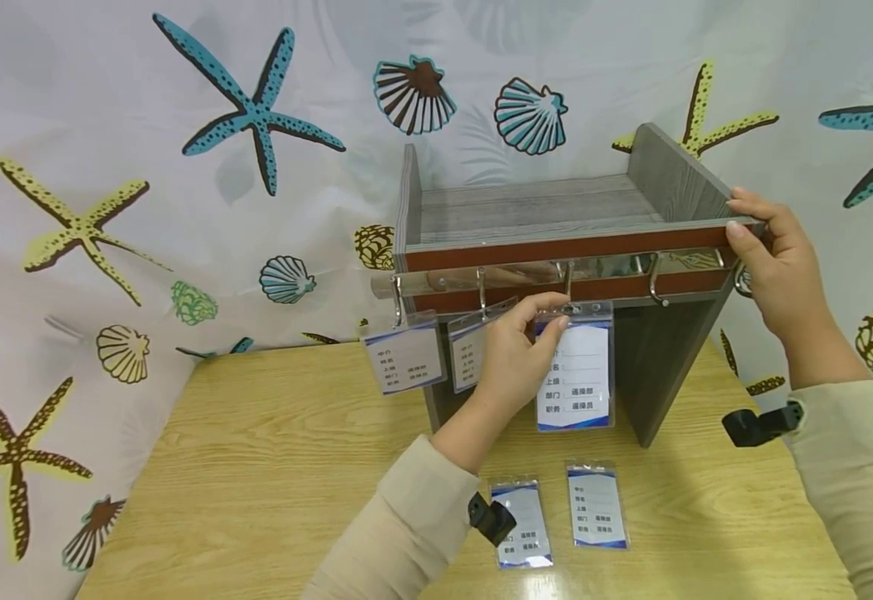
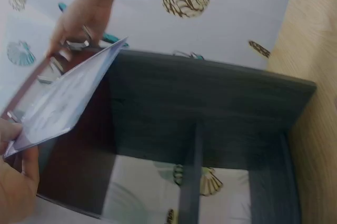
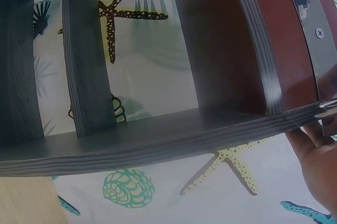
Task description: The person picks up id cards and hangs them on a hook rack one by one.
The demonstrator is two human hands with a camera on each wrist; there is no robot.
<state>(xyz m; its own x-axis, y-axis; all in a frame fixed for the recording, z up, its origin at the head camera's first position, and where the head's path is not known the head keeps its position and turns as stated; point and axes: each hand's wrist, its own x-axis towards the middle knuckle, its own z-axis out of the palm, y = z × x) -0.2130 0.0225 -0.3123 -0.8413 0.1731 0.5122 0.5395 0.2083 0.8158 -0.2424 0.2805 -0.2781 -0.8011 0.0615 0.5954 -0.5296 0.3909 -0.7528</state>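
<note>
Left hand: the left hand is clamped by thumb and fingers on the top edge of one clear plastic badge holder with white-and-blue card.
Held badge: it is just below the third curved metal hook, upright; whether the hook passes through its slot, I cannot tell.
Right hand: the right hand, between two and three o'clock from the held badge, is clamped on the front corner of the grey wood-grain shelf with red-brown front strips.
Hanging badges: at nine o'clock are two similar badges, the outer one under the first hook and the inner one under the second, partly hidden by the left hand.
Table badges: on the yellow wood-grain table lie two more, one at seven o'clock, another near six.
</note>
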